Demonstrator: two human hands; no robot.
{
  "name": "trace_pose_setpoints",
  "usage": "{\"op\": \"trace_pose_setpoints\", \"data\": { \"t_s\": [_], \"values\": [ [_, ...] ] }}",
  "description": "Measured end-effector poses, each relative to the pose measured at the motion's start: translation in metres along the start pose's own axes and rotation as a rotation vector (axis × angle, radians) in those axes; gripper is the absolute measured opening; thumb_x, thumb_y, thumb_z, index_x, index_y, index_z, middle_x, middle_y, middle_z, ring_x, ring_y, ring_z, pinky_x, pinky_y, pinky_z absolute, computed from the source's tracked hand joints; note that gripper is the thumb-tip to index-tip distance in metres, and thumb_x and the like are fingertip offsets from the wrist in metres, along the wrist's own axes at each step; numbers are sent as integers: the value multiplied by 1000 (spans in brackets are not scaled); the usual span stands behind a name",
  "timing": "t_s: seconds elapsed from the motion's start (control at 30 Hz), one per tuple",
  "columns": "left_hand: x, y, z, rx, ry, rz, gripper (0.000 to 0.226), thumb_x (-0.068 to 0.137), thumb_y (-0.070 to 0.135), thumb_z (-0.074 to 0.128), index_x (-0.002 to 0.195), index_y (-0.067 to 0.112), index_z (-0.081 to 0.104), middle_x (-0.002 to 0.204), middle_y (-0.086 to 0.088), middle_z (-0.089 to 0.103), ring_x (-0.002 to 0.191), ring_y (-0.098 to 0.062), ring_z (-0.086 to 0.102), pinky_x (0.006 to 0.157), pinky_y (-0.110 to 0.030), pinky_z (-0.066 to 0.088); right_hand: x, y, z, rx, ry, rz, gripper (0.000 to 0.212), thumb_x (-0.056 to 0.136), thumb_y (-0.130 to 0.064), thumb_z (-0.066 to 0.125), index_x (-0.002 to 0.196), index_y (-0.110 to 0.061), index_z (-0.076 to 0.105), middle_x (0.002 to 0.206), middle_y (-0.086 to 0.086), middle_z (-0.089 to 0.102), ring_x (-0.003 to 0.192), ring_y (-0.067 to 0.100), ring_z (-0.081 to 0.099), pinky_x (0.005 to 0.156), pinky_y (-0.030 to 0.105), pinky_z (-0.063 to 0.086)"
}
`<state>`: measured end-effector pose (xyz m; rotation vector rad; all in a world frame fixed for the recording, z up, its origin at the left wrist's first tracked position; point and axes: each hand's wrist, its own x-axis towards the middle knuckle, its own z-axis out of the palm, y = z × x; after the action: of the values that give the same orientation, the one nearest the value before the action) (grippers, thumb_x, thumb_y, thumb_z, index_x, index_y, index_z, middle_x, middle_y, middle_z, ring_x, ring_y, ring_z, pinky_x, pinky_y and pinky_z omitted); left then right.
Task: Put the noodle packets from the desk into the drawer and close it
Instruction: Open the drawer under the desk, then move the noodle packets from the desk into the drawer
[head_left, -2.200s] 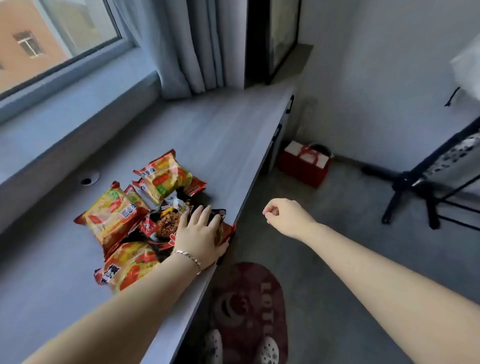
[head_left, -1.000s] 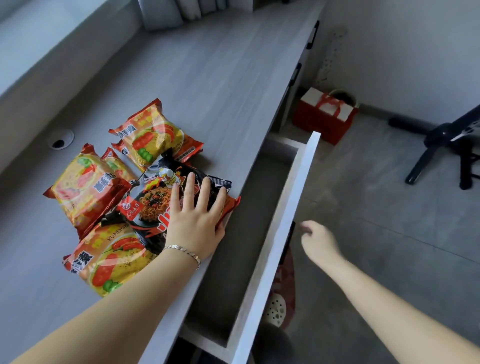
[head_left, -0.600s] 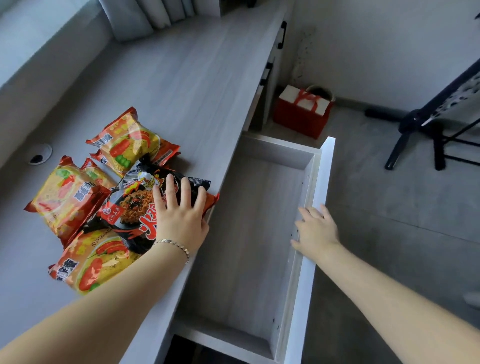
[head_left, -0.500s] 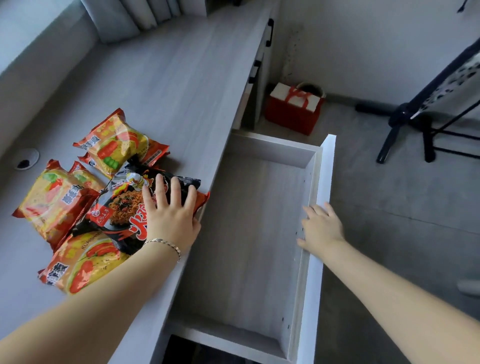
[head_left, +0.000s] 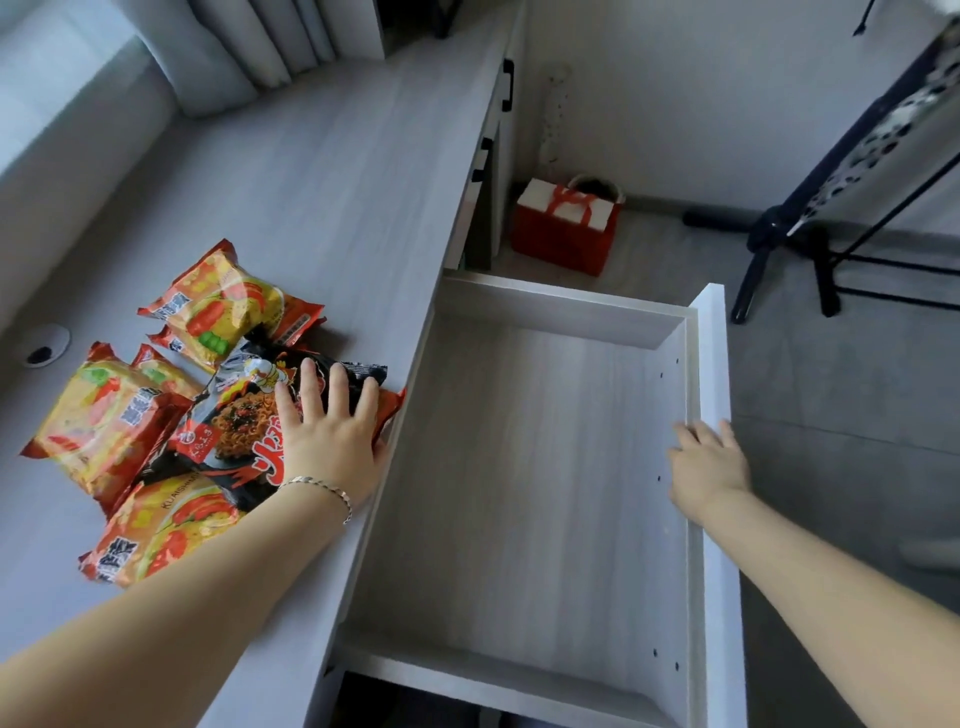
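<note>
Grey desk (head_left: 322, 171) now fronted by a drawer (head_left: 709, 364) drawn fully out and empty; packets (head_left: 171, 415) all remain on top. Left hand (head_left: 332, 441) is spread flat on the black one, apparently ungripped; right hand (head_left: 709, 467) rests open on the front

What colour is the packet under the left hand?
Mostly black packet, with red lettering and a noodle picture, under the left hand; head view.
</note>
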<state>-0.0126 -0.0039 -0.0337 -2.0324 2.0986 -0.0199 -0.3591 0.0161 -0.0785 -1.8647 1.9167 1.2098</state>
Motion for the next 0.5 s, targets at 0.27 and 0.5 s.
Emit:
{"op": "trace_pose_setpoints", "data": {
  "t_s": [0.27,0.5],
  "values": [
    [-9,-42,-37,-425,29,-34,56,88,31,57,139,17,39,149,-12,30,128,-35,42,108,-47,31,-34,-101,-120,520,290,-223,34,92,-29,43,119,-15,57,124,8,63,115,28,56,105,36,33],
    [-44,-123,-48,-364,-171,-349,73,74,58,64,127,13,43,127,-12,44,117,-29,42,97,-39,42,-70,-215,-217,602,359,-543,102,72,-68,57,146,-11,16,150,15,30,139,32,28,111,45,27]
  ]
}}
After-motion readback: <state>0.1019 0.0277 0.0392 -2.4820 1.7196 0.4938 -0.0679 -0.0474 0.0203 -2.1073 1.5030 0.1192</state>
